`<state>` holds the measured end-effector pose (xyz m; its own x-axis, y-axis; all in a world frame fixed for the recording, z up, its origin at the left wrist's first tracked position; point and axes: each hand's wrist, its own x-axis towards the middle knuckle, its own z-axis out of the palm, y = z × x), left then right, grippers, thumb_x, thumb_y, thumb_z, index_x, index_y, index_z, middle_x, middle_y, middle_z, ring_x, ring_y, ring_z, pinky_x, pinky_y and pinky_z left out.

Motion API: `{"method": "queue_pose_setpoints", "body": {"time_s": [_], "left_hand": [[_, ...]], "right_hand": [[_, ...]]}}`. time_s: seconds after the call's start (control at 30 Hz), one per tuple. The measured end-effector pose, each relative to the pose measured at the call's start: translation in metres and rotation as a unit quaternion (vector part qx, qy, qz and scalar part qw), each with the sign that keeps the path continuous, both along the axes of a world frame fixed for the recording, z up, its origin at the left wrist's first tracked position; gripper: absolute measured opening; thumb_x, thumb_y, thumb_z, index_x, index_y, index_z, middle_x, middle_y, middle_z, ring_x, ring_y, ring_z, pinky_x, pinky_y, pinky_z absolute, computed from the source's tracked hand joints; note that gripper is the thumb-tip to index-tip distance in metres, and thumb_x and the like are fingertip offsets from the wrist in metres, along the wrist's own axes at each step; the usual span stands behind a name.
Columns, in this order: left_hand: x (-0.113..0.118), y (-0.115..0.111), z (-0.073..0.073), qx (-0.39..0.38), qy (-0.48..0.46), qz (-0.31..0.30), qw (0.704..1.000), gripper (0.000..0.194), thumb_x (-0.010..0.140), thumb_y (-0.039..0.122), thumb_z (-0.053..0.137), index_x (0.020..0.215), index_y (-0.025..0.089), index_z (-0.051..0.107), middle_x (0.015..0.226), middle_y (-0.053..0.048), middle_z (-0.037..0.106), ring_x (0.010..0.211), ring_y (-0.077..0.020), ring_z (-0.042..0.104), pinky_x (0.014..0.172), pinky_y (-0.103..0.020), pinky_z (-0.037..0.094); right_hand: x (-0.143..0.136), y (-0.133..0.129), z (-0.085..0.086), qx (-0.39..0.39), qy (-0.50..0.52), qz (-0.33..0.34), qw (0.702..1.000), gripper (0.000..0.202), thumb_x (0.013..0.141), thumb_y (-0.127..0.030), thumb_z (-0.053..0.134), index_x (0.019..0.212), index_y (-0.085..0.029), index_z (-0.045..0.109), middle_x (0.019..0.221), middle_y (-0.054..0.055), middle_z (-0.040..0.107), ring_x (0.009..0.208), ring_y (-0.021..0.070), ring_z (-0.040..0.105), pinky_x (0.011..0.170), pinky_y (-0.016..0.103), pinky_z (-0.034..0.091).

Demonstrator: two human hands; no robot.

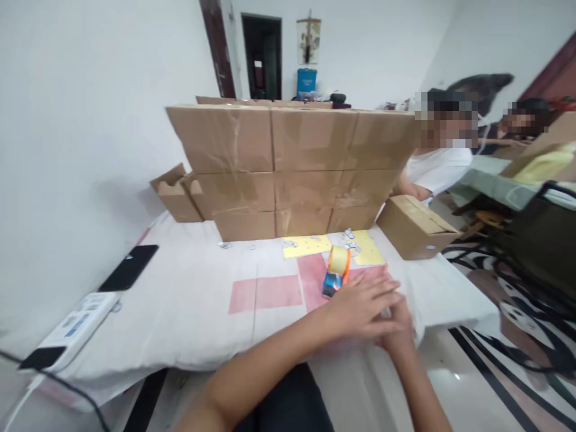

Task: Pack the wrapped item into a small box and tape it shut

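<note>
Hands at table edge, tape dispenser just beyond.
Left hand (364, 303) lay flat, fingers spread, over the right hand (398, 330), whose grip could not be told; tape dispenser (336, 271) stood just far of them on the covered table (189, 312); stacked cardboard boxes (288, 168) farther back.

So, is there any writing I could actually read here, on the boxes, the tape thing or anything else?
No text here can be read.
Stacked cardboard boxes: plain, no print visible.
Tape dispenser by the left hand: any label is blurred.
White device with blue marks: too blurred.
Wall hanging and blue container: too small.
The right hand lies mostly under the left.
</note>
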<state>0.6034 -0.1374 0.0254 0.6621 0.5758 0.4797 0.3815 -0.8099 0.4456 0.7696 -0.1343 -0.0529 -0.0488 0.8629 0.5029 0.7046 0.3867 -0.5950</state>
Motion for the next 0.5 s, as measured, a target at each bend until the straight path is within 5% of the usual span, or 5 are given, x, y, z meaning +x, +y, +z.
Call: {"method": "queue_pose_setpoints", "body": {"time_s": [0.1,0.17,0.27,0.37,0.5], "left_hand": [[-0.106,-0.063,-0.017,-0.113,-0.068,0.050,0.990,0.057,0.096,0.060,0.049,0.141,0.024,0.057,0.147,-0.010,0.059,0.138,-0.0263,0.053,0.121,-0.045,0.034],[-0.176,-0.088,-0.023,-0.222,-0.109,0.131,0.960,0.048,0.101,0.051,0.040,0.137,0.027,0.062,0.138,-0.007,0.066,0.128,-0.0239,0.062,0.112,-0.042,0.046],[-0.274,-0.104,-0.025,-0.283,-0.174,0.272,0.903,0.040,0.099,0.050,0.043,0.113,0.030,0.075,0.118,-0.004,0.077,0.115,-0.0260,0.069,0.109,-0.046,0.049],[-0.357,-0.095,-0.024,-0.257,-0.273,0.417,0.828,0.038,0.091,0.051,0.051,0.102,0.025,0.076,0.088,-0.005,0.079,0.088,-0.0272,0.076,0.094,-0.047,0.058],[-0.446,-0.045,-0.029,-0.190,-0.319,0.527,0.765,0.047,0.087,0.038,0.049,0.129,0.021,0.060,0.103,-0.009,0.077,0.091,-0.0247,0.075,0.093,-0.048,0.058]], "right_hand": [[-0.100,-0.047,0.023,-0.049,-0.014,0.191,0.980,0.022,0.075,-0.021,0.059,0.093,-0.026,0.071,0.093,0.007,0.072,0.092,0.0265,0.067,0.078,0.037,0.054],[-0.166,-0.065,0.040,-0.142,0.000,0.358,0.923,0.025,0.084,-0.017,0.055,0.101,-0.023,0.071,0.099,0.007,0.074,0.094,0.0236,0.068,0.083,0.036,0.055],[-0.256,-0.060,0.060,-0.195,0.080,0.468,0.858,0.025,0.088,-0.018,0.055,0.107,-0.022,0.071,0.099,0.005,0.075,0.080,0.0176,0.066,0.077,0.032,0.055],[-0.342,-0.028,0.065,-0.221,0.129,0.495,0.831,0.031,0.087,-0.020,0.059,0.116,-0.022,0.069,0.112,0.006,0.074,0.084,0.0162,0.068,0.081,0.033,0.056],[-0.456,0.030,0.058,-0.239,0.132,0.394,0.878,0.042,0.079,-0.022,0.066,0.122,-0.021,0.067,0.127,0.010,0.068,0.092,0.0208,0.070,0.090,0.041,0.057]]}}
